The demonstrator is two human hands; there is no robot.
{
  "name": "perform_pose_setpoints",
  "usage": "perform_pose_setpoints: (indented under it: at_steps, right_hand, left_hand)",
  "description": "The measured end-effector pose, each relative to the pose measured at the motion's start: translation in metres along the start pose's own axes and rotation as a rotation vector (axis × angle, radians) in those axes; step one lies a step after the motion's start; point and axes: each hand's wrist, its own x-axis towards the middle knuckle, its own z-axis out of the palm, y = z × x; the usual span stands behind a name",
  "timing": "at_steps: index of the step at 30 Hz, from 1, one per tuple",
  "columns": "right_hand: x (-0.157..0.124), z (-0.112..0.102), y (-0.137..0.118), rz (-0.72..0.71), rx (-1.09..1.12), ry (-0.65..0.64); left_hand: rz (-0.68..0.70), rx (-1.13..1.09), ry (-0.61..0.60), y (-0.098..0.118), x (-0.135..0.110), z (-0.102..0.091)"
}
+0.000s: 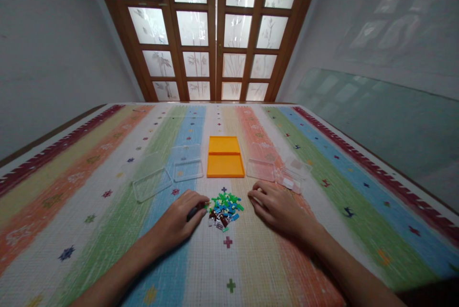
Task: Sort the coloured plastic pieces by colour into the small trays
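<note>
A small heap of tiny plastic building bricks, green, blue, brown and clear or grey, lies on the striped cloth between my hands. My left hand rests at the heap's left edge with thumb and fingers drawn together. A dark object shows between its thumb and index finger, but its kind is not clear. Small bright bits are visible at those fingertips. To the right of the heap, my right hand lies with its fingers curled in, apart from the bricks. What its fingertips hold, if anything, is hidden.
An open orange plastic case lies flat beyond the heap. Clear plastic boxes stand on its left and right, with another box further left and more clear plastic pieces further right. The striped tablecloth covers the table.
</note>
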Motion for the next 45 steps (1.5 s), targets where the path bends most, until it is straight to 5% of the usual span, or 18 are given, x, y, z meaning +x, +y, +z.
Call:
perform_pose_setpoints:
  at_steps: [5, 21, 38, 45]
  right_hand:
    - [0.000, 0.000, 0.000, 0.006, 0.009, -0.002]
    - [0.000, 0.000, 0.001, 0.001, 0.008, -0.001]
    - [0.000, -0.001, 0.000, -0.007, 0.001, -0.011]
    - [-0.002, 0.000, 0.002, 0.000, 0.003, -0.018]
  left_hand:
    - [-0.018, 0.027, 0.010, 0.002, -0.002, -0.003]
    - [0.217, 0.305, -0.017, 0.000, -0.005, -0.004]
    - [0.083, 0.193, -0.016, 0.003, -0.002, 0.005]
    - [0.017, 0.260, 0.178, -0.007, 0.001, -0.036]
